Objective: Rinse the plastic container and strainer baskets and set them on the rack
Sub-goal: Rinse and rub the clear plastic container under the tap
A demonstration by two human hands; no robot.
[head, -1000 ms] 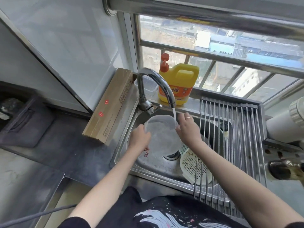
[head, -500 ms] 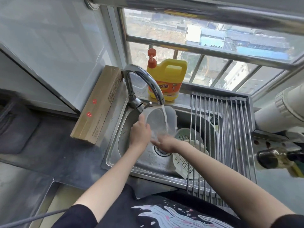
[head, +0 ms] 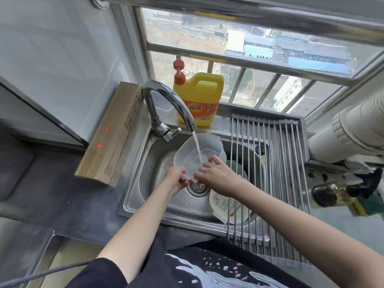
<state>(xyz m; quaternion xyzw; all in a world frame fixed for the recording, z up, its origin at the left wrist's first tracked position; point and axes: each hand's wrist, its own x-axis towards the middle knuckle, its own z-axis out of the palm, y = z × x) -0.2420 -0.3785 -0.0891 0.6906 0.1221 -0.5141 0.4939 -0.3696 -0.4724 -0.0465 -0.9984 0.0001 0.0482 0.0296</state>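
Note:
A clear plastic container [head: 188,156] is tilted under the running tap [head: 166,104], its opening turned toward me, with water falling into it. My left hand [head: 176,179] grips its near lower rim. My right hand [head: 216,173] holds the rim just to the right, fingers curled over the edge. A white strainer basket [head: 226,204] lies in the sink [head: 145,183], partly under the rack and my right forearm; a second greenish one behind my right hand is mostly hidden. The metal roll-up rack [head: 276,163] spans the sink's right half.
A yellow detergent jug [head: 199,100] with a red pump stands on the sill behind the tap. A long cardboard box [head: 112,134] leans left of the sink. A white pipe [head: 353,129] and a dark bottle [head: 330,194] sit to the right. Dark countertop lies left.
The container has been turned under the stream so water now runs inside it. My left hand slid down to its near rim and my right hand moved up onto the rim.

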